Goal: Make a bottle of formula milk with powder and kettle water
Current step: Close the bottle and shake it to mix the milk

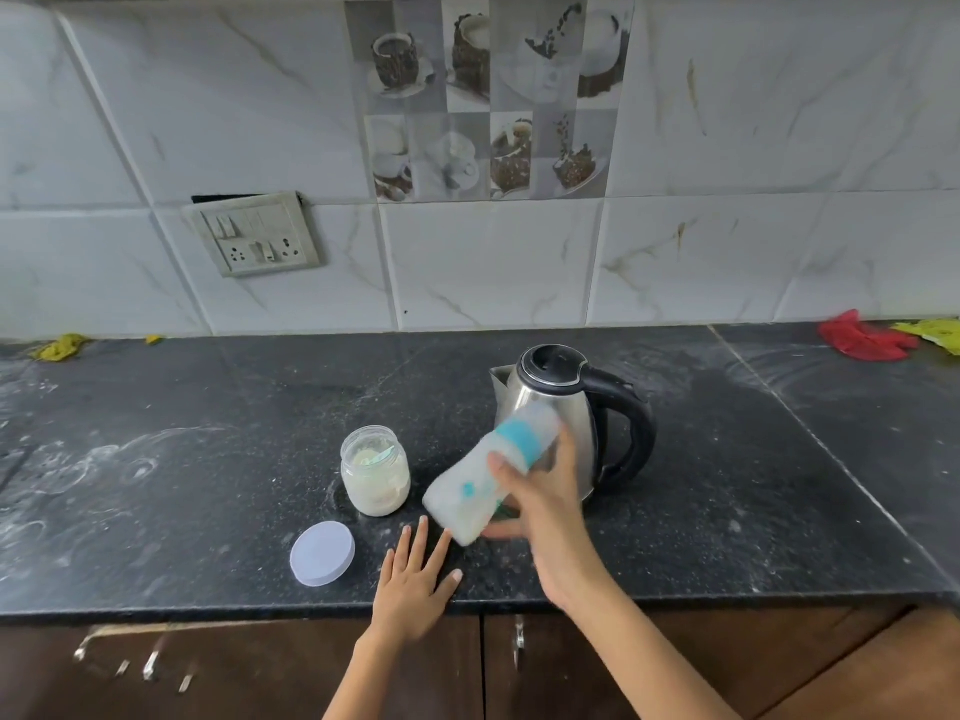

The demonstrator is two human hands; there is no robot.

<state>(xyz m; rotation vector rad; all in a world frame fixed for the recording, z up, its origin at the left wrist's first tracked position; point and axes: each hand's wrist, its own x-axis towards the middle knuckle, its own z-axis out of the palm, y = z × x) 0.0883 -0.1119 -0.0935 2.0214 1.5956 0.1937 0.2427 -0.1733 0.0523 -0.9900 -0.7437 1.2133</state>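
Note:
My right hand (545, 504) grips a baby bottle (475, 488) with a teal collar and a clear cap. The bottle is tilted, cap up to the right, and blurred by motion above the black counter (208, 485). Milky liquid shows in its lower end. Flat on the counter near the front edge lies my left hand (415, 579), fingers straight and spread. An open jar of pale formula powder (375, 472) stands left of the bottle. Its white lid (322, 553) lies in front of it. A steel kettle (571, 423) with a black handle stands just behind the bottle.
A switch and socket plate (257, 233) is on the tiled wall at the left. A red cloth (862, 337) and yellow scraps (935, 332) lie at the back right, another yellow scrap (60, 346) at the back left. Cabinet doors (260, 672) with metal handles run below the counter.

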